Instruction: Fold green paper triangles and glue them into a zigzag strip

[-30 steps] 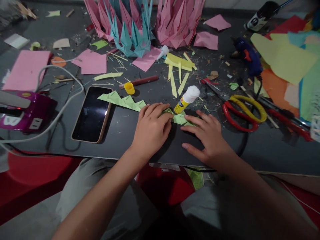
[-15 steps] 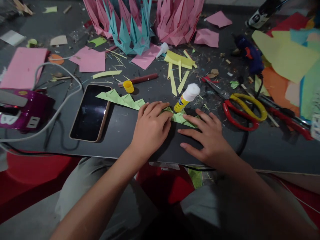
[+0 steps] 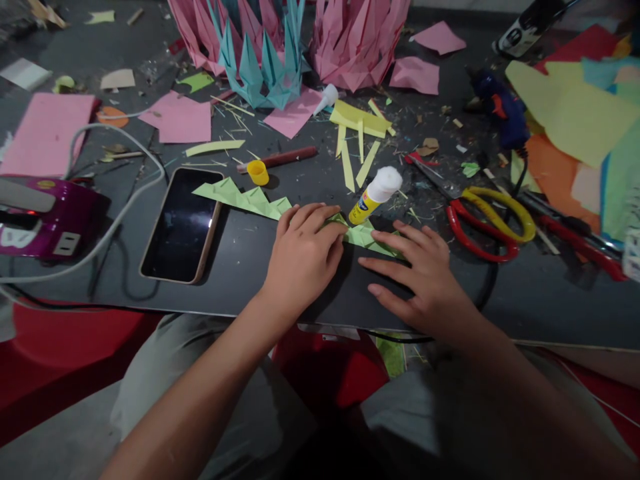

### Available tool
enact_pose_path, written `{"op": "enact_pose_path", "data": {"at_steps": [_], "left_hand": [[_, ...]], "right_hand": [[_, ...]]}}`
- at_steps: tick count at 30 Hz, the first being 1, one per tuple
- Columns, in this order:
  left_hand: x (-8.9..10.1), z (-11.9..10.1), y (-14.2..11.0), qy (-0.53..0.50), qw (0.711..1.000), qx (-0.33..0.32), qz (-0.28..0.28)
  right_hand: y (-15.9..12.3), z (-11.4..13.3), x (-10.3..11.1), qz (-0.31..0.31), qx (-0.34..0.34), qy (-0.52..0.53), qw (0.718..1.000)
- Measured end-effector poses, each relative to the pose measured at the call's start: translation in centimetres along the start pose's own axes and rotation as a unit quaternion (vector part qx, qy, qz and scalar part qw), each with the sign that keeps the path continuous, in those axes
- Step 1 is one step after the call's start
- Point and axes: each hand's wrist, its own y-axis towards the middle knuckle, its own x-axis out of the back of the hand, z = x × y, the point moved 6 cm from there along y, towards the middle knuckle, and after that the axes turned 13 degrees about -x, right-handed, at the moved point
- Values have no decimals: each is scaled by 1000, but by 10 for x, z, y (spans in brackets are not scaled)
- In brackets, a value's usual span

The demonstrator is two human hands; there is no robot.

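Observation:
A light green folded paper strip [image 3: 260, 202] with a row of triangular points runs slantwise along the table. Its left end overlaps the phone [image 3: 183, 227]. My left hand [image 3: 306, 252] is closed over the strip's middle, fingers together and pressing it, hiding that part. Spread out on the strip's right end, my right hand [image 3: 420, 277] has its index and middle fingertips on or close to the paper, with nothing held. An uncapped glue stick [image 3: 374, 195] stands upright, slightly leaning, just behind the strip between my hands. Its yellow cap [image 3: 258, 173] sits farther left.
Red-and-yellow-handled scissors [image 3: 487, 223] and a blue glue gun [image 3: 499, 110] lie to the right, near coloured paper sheets [image 3: 570, 107]. Pink and blue folded-paper pieces [image 3: 357, 47] stand at the back. A purple device [image 3: 45, 217] with a white cable is at left. Paper scraps litter the table.
My right hand has slid slightly right along the strip. My left hand stays pressed on the paper in the same place.

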Motion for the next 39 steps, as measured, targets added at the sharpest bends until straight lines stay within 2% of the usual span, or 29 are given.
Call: {"op": "enact_pose_path", "data": {"at_steps": [6,11,16,24,30,33,37,39], "left_hand": [[1,0,1,4,1000,-1,-2],[0,0,0,3,1000,1,0],[0,0,0,1,1000,2,-1],[0,1,0,-1,1000,3,1],[0,0,0,5,1000,1,2],[-1,0,0,4,1000,1,3],[-1,0,0,-2,1000,1,7],[-1,0,0,-2,1000,3,7]], "right_hand": [[0,1,4,-28,-7,5,1000],[-1,4,3,-23,14,-8,1000],[-2,2,9,-66,4,4,998],[-4,3,14,-85,18,24,996],[-3,4,9,-43,23,7,999],[-4,5,9,-41,22,13,999],[-6,9,4,-26,57,-3,998],[-5,8,4,-41,52,0,998]]}}
